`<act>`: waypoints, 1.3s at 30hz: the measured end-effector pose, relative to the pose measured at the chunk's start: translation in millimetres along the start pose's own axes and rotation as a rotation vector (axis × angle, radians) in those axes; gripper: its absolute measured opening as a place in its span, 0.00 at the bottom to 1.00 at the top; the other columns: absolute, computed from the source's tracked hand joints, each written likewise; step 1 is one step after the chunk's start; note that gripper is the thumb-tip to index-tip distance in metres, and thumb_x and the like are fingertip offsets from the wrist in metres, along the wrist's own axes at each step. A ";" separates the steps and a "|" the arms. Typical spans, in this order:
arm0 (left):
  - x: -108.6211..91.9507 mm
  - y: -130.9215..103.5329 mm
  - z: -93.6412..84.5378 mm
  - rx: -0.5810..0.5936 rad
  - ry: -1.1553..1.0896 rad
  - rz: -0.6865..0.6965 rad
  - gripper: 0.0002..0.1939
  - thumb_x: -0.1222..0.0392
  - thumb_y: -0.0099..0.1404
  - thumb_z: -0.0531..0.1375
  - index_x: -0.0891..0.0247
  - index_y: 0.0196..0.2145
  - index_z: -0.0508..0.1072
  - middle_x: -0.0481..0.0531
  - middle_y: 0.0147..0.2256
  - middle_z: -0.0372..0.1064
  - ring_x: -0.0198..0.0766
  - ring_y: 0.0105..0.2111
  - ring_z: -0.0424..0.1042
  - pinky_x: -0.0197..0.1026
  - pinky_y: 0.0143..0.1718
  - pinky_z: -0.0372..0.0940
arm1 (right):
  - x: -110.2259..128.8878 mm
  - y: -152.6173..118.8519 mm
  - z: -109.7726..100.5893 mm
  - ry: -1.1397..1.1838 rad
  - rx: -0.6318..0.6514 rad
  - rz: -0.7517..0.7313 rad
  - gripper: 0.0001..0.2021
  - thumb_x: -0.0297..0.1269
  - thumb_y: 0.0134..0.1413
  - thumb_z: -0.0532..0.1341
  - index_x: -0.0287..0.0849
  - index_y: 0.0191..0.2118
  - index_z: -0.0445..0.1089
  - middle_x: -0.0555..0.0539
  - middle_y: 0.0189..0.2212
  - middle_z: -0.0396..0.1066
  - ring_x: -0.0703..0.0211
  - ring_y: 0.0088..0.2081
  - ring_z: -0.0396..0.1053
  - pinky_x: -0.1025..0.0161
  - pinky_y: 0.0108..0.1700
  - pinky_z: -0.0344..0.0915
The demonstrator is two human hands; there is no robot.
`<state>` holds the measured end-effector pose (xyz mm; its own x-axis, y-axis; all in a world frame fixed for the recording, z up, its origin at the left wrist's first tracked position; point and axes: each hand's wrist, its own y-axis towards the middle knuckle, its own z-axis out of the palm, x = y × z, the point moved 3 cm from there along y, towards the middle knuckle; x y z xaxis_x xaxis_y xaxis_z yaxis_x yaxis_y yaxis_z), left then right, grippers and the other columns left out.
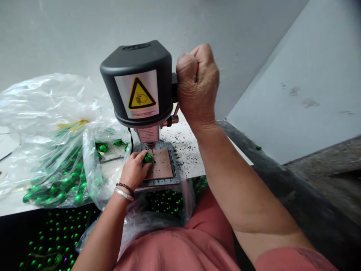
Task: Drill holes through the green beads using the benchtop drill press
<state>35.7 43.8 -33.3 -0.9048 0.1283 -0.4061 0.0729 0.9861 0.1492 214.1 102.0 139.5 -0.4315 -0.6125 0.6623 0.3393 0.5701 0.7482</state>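
Note:
A bench drill press (108,84) with a black housing and a yellow warning sign stands in front of me. My left hand (132,171) pinches a shiny green ball (147,158) just left of the thin drill bit (152,151). The ball is over a brown board (162,167) with a small dark hole, on the machine's slotted base (174,160). My right hand (198,81) is closed in a fist at the upper right side of the housing, around the feed handle; a little red shows between the fingers, and most of the handle is hidden.
Left of the drill, a clear plastic bag (50,99) with a yellow tie holds many green balls. Several loose green balls (103,148) lie by the bag's opening. Dark shavings (184,145) litter the white table (194,165). More green balls (165,201) sit below the table edge.

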 end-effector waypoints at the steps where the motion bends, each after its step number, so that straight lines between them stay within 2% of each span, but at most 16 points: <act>1: -1.3 -1.3 0.8 0.025 0.037 0.019 0.23 0.58 0.57 0.59 0.60 0.52 0.67 0.58 0.47 0.67 0.46 0.45 0.68 0.47 0.48 0.64 | -0.1 -0.1 -0.2 0.002 0.002 -0.002 0.12 0.41 0.54 0.47 0.41 0.24 0.47 0.56 0.21 0.46 0.73 0.27 0.44 0.72 0.32 0.47; 5: -5.0 -7.3 0.0 0.098 0.077 0.085 0.24 0.58 0.61 0.55 0.63 0.56 0.62 0.61 0.51 0.65 0.48 0.46 0.68 0.47 0.48 0.64 | 0.4 -0.2 -0.5 0.009 0.010 -0.007 0.12 0.40 0.55 0.47 0.41 0.25 0.46 0.56 0.22 0.45 0.73 0.28 0.44 0.72 0.33 0.48; 9: -3.5 -9.3 -1.1 0.107 0.042 0.067 0.24 0.57 0.63 0.52 0.65 0.56 0.61 0.62 0.49 0.67 0.48 0.45 0.69 0.48 0.48 0.64 | 0.5 0.5 -0.4 0.010 0.017 -0.001 0.12 0.40 0.55 0.47 0.41 0.25 0.46 0.56 0.22 0.45 0.73 0.28 0.45 0.72 0.34 0.48; 14: -1.6 -5.6 -3.6 0.139 -0.091 0.043 0.23 0.55 0.61 0.54 0.65 0.53 0.66 0.58 0.46 0.70 0.45 0.46 0.69 0.45 0.49 0.63 | -0.8 1.0 -0.4 0.010 0.020 0.000 0.12 0.42 0.54 0.47 0.41 0.25 0.47 0.56 0.22 0.46 0.73 0.28 0.45 0.72 0.34 0.48; 18: 0.8 0.6 -6.1 0.174 -0.190 -0.069 0.21 0.53 0.56 0.57 0.61 0.47 0.72 0.52 0.39 0.74 0.42 0.38 0.72 0.42 0.44 0.65 | -1.3 0.2 -0.5 0.015 0.013 -0.010 0.13 0.43 0.54 0.46 0.41 0.25 0.47 0.55 0.23 0.46 0.74 0.28 0.45 0.72 0.35 0.49; 24: -2.7 7.0 -4.0 0.187 -0.236 -0.081 0.21 0.54 0.53 0.59 0.60 0.45 0.73 0.48 0.34 0.73 0.38 0.33 0.71 0.40 0.41 0.65 | -0.4 -0.2 -1.2 0.013 0.017 -0.011 0.13 0.42 0.55 0.48 0.41 0.25 0.47 0.54 0.23 0.47 0.73 0.28 0.46 0.71 0.34 0.49; 31: -9.7 9.7 -5.4 0.117 -0.054 0.000 0.21 0.57 0.52 0.60 0.60 0.45 0.73 0.53 0.43 0.70 0.39 0.38 0.70 0.43 0.46 0.64 | 0.2 -0.5 -1.8 0.005 0.031 -0.018 0.12 0.42 0.56 0.46 0.42 0.25 0.47 0.55 0.23 0.46 0.73 0.28 0.46 0.72 0.33 0.50; 39: -9.1 7.1 2.4 0.006 -0.081 0.042 0.19 0.57 0.52 0.61 0.60 0.44 0.73 0.53 0.46 0.69 0.42 0.45 0.68 0.43 0.49 0.62 | 1.6 -1.1 -3.4 -0.015 0.055 -0.009 0.12 0.42 0.57 0.47 0.43 0.25 0.47 0.54 0.24 0.48 0.71 0.28 0.47 0.70 0.33 0.52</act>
<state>45.5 49.8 -30.6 -0.8637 0.1775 -0.4716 0.1128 0.9803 0.1624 215.8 98.6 139.8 -0.4469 -0.6096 0.6547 0.2891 0.5942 0.7505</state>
